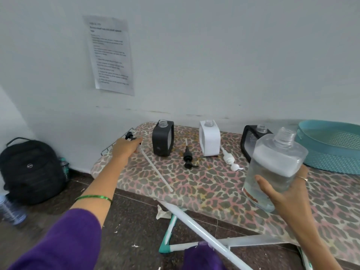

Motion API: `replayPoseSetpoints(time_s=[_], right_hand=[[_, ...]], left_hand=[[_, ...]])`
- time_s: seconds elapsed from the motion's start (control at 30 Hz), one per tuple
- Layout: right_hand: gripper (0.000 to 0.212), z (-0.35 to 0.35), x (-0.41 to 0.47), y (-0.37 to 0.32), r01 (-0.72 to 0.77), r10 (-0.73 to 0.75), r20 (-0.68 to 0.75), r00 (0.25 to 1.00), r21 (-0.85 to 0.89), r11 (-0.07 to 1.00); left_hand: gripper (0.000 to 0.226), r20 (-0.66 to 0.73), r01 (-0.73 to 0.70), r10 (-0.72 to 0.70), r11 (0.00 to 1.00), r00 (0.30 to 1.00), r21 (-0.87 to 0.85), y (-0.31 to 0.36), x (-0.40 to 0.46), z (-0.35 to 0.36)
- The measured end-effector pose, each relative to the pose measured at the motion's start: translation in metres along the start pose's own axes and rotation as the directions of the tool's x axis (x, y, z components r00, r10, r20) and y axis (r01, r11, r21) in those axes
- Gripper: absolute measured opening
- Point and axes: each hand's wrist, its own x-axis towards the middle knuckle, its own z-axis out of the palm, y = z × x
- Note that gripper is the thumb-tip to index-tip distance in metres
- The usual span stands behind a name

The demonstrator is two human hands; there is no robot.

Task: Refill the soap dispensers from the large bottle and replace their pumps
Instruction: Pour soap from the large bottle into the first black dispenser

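Leopard-print ironing board (204, 184) against a pale wall carries three uncapped dispensers: black (162, 140), white (210, 140), and another black (250, 142) partly hidden. Two pumps, black (188, 159) and white (230, 159), lie between them. Your right hand (283, 193) grips the large bottle (275, 168), tilted, open-necked. Your left hand (124, 148) holds a long-tubed black pump (130, 136) at the board's far-left end, fingers curled round it.
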Motion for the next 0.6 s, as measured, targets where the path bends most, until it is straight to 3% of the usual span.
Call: replayPoseSetpoints(time_s=[0.13, 0.3, 0.47, 0.6], right_hand=[[0.069, 0.0, 0.001, -0.002, 0.003, -0.003, 0.005, 1.0, 0.038, 0.999], [0.082, -0.001, 0.004, 0.001, -0.02, 0.019, 0.017, 1.0, 0.026, 0.999], [0.082, -0.002, 0.005, 0.006, 0.002, -0.003, 0.023, 1.0, 0.035, 0.999], [0.081, -0.001, 0.005, 0.005, 0.01, -0.011, 0.028, 1.0, 0.05, 0.999]], left_hand=[[0.052, 0.008, -0.055, 0.055, 0.966, 0.998, 0.254, -0.012, 0.008, 0.009], [0.055, -0.023, -0.076, 0.1, 0.872, 0.995, 0.484, -0.02, 0.013, 0.017], [0.053, -0.07, -0.056, 0.119, 0.807, 0.99, 0.589, -0.029, 0.023, 0.024], [0.052, -0.063, -0.049, 0.105, 0.814, 0.993, 0.579, -0.029, 0.02, 0.026]])
